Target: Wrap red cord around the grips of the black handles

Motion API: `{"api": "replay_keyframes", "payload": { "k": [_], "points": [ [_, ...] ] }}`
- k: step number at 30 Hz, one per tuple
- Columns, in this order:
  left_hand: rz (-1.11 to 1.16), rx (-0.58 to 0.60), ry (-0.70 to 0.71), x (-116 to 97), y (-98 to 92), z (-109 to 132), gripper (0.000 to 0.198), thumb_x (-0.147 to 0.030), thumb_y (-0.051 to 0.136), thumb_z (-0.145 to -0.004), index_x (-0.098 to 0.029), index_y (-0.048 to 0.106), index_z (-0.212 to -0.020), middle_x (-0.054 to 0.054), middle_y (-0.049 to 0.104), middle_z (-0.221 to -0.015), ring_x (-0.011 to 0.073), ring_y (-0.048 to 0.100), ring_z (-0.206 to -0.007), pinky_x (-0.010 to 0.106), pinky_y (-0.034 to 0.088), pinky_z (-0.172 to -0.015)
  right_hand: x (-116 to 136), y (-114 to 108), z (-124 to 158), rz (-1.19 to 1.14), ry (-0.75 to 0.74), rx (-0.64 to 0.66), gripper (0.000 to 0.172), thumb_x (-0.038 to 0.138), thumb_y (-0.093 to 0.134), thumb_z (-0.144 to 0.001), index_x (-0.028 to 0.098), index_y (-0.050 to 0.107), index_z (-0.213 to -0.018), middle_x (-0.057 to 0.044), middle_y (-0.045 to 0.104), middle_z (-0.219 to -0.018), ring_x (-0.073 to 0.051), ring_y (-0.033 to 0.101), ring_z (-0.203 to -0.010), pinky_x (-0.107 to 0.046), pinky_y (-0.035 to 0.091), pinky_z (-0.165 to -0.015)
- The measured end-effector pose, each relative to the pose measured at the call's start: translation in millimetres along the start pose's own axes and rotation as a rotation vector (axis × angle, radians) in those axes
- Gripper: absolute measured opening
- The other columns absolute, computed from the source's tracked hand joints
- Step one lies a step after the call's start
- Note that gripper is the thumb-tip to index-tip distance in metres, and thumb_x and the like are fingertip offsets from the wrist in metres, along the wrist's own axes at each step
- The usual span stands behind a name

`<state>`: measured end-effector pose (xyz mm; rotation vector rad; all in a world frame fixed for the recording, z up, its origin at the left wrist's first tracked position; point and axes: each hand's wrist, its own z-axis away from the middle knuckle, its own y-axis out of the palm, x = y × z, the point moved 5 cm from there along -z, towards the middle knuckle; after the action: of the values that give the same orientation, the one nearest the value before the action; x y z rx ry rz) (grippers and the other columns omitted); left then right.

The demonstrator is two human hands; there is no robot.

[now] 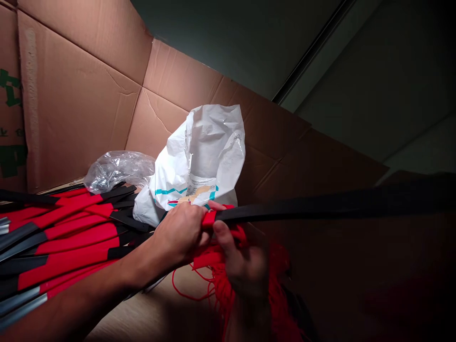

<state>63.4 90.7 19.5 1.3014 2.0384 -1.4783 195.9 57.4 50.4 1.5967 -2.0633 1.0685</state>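
My left hand is closed in a fist around a red fabric sleeve, in front of a white plastic bag. From the sleeve a long flat black strip runs out to the right edge of the view, blurred and dark at its far end. My right hand pinches the strip where it meets the sleeve, thumb in front and a finger behind. Below both hands hangs a bundle of red fabric pieces and cords, partly hidden by my right hand and wrist.
Many black strips with red sleeves lie piled at the left, some with silver-grey ends. Behind my hands stand the open white plastic bag and a crumpled clear bag. Cardboard walls enclose the back; the right side is dark.
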Motion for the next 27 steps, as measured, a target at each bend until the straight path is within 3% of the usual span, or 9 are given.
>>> {"api": "replay_keyframes", "payload": {
  "k": [3,8,10,13,16,20,23,25,27],
  "points": [
    [0.006,-0.005,-0.004,2.8,0.7,0.5,0.023,-0.02,0.059,-0.083,-0.018,0.077,-0.098,0.009,0.073,-0.08,0.0243,0.065,-0.074,0.034,0.046,-0.074,-0.1,-2.2,1.7,0.007,-0.011,-0.034,0.02,0.034,0.074,-0.099,0.027,0.085,-0.114,-0.004,0.086,-0.107,-0.021,0.082,-0.104,-0.029,0.065,-0.092],
    [0.058,0.005,0.012,3.0,-2.4,3.4,0.012,-0.017,0.056,-0.083,-0.017,0.067,-0.088,0.008,0.067,-0.081,0.0219,0.06,-0.074,0.034,0.039,-0.068,-3.2,8.4,0.1,-0.01,0.01,0.085,0.021,0.038,0.074,-0.101,0.025,0.086,-0.111,-0.004,0.085,-0.094,-0.02,0.081,-0.089,-0.028,0.066,-0.083],
    [0.115,0.08,0.037,-3.0,-4.2,8.0,0.011,-0.017,0.053,-0.084,-0.021,0.056,-0.075,0.001,0.058,-0.068,0.0159,0.052,-0.063,0.03,0.033,-0.059,-3.3,4.0,-0.9,-0.045,0.001,0.059,0.026,0.042,0.074,-0.1,0.025,0.086,-0.117,-0.005,0.084,-0.093,-0.022,0.081,-0.089,-0.029,0.066,-0.081],
    [0.331,0.32,0.024,-14.3,-2.0,18.2,0.025,-0.025,0.049,-0.094,-0.022,0.047,-0.069,-0.004,0.047,-0.059,0.0121,0.042,-0.053,0.027,0.027,-0.049,-3.2,-7.5,-1.5,-0.082,-0.003,-0.021,0.035,0.05,0.074,-0.099,0.024,0.086,-0.12,-0.003,0.078,-0.076,-0.021,0.077,-0.074,-0.031,0.066,-0.075],
    [0.557,0.437,0.05,-27.0,-0.4,25.4,0.022,-0.035,0.054,-0.098,-0.022,0.054,-0.081,-0.004,0.054,-0.068,0.0132,0.049,-0.061,0.025,0.036,-0.054,-3.1,-14.5,-1.5,-0.077,0.016,-0.115,0.034,0.054,0.075,-0.097,0.022,0.085,-0.092,0.0,0.068,-0.061,-0.014,0.062,-0.052,-0.027,0.06,-0.058],
    [0.383,0.072,0.123,-30.2,-2.3,20.4,0.009,-0.029,0.06,-0.093,-0.021,0.056,-0.091,-0.001,0.061,-0.078,0.0154,0.052,-0.069,0.029,0.037,-0.064,4.4,-19.8,1.4,0.154,-0.037,-0.3,0.047,0.045,0.078,-0.097,0.021,0.062,-0.06,0.002,0.057,-0.051,-0.011,0.055,-0.046,-0.022,0.047,-0.046],
    [0.141,-0.085,0.004,-22.1,-0.3,17.3,0.017,-0.019,0.063,-0.079,-0.023,0.047,-0.074,-0.003,0.051,-0.065,0.0135,0.039,-0.06,0.032,0.029,-0.06,5.0,-16.0,2.2,0.145,-0.043,-0.161,0.031,0.045,0.078,-0.097,0.022,0.075,-0.077,-0.002,0.074,-0.068,-0.016,0.07,-0.06,-0.025,0.056,-0.055],
    [0.233,0.085,-0.036,-18.3,4.6,16.1,0.027,-0.02,0.062,-0.076,-0.024,0.039,-0.063,-0.005,0.042,-0.057,0.012,0.033,-0.055,0.032,0.025,-0.055,0.9,-14.2,3.1,0.052,-0.021,-0.021,0.033,0.056,0.074,-0.099,0.024,0.083,-0.099,-0.005,0.08,-0.082,-0.02,0.076,-0.072,-0.028,0.061,-0.065],
    [0.502,0.405,-0.022,-19.8,11.6,18.8,0.027,-0.02,0.062,-0.075,-0.024,0.038,-0.062,-0.006,0.041,-0.056,0.0116,0.037,-0.053,0.03,0.027,-0.052,-3.2,-14.3,4.0,-0.039,-0.025,0.05,0.047,0.068,0.07,-0.097,0.026,0.084,-0.113,-0.003,0.08,-0.081,-0.021,0.076,-0.072,-0.03,0.062,-0.066]
  ]
}}
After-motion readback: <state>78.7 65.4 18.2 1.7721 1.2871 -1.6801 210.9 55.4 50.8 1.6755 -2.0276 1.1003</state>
